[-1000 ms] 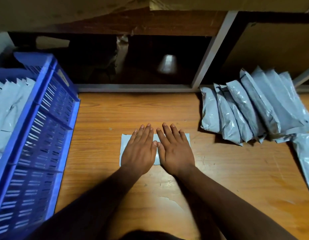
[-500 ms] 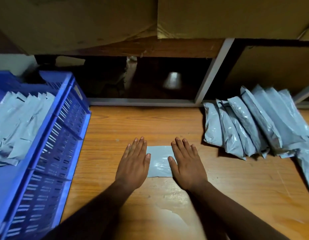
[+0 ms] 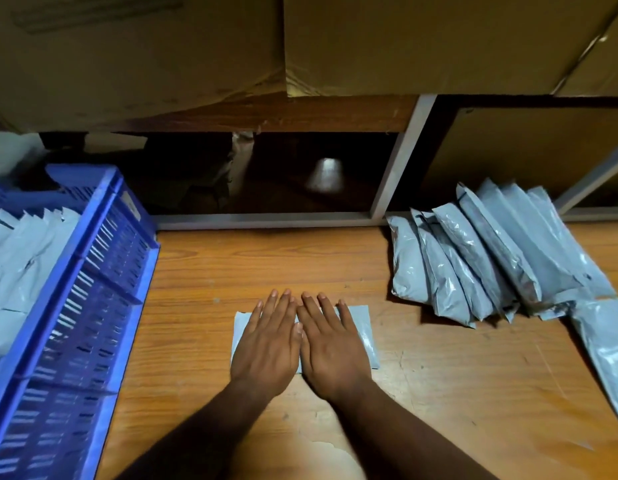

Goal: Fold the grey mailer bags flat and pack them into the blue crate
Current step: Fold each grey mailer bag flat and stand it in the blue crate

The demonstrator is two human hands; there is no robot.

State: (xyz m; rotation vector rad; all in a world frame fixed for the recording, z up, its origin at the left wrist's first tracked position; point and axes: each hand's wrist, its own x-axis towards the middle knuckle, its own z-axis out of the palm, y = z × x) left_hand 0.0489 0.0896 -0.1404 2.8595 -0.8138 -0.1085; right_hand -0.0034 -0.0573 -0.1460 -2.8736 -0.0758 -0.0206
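Observation:
A folded grey mailer bag (image 3: pixel 362 332) lies flat on the wooden table (image 3: pixel 439 393), mostly covered by my hands. My left hand (image 3: pixel 267 344) and my right hand (image 3: pixel 330 344) press on it side by side, palms down, fingers straight, thumbs touching. The blue crate (image 3: pixel 93 289) stands at the left with several folded grey bags (image 3: pixel 20 265) standing in a row inside it. A pile of unfolded grey mailer bags (image 3: pixel 484 258) leans at the right back of the table.
A shelf frame with a grey metal post (image 3: pixel 401 157) runs along the table's back edge, over a dark opening. Cardboard boxes (image 3: pixel 404 39) sit above. One more grey bag (image 3: pixel 608 348) lies at the far right edge.
My hands, half a second ago spread to the bag's two ends, have slid back together over its middle. The camera has tilted upward a little.

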